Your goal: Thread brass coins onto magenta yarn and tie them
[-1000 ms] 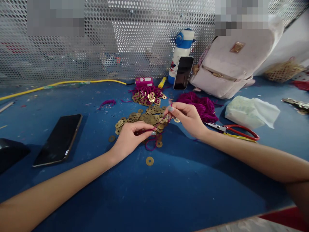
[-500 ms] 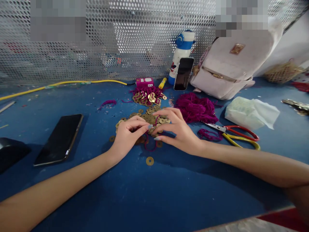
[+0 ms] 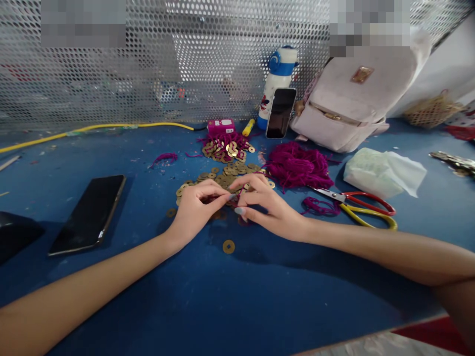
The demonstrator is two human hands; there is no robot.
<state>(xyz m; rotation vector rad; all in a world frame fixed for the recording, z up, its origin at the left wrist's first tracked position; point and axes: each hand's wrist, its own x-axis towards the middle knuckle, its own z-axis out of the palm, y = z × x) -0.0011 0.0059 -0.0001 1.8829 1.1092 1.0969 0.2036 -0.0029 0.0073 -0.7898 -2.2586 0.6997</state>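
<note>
Coin pile (image 3: 230, 179), brass, the landmark. Left hand (image 3: 196, 210), at pile's near-left edge: thumb and forefinger pinched on purple cord. Right hand (image 3: 273, 210), near-right edge: fingers curled; whether they grip, I cannot tell. Purple cord (image 3: 242, 190), one: between the hands, before the pile. Single coin (image 3: 228, 246): nearer me than the pile. Scissors (image 3: 342, 198): right of pile, open.

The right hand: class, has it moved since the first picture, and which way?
Yes. Judged against the propped-up phone, the right hand has moved left and nearer the person, closer to the left hand.
</note>
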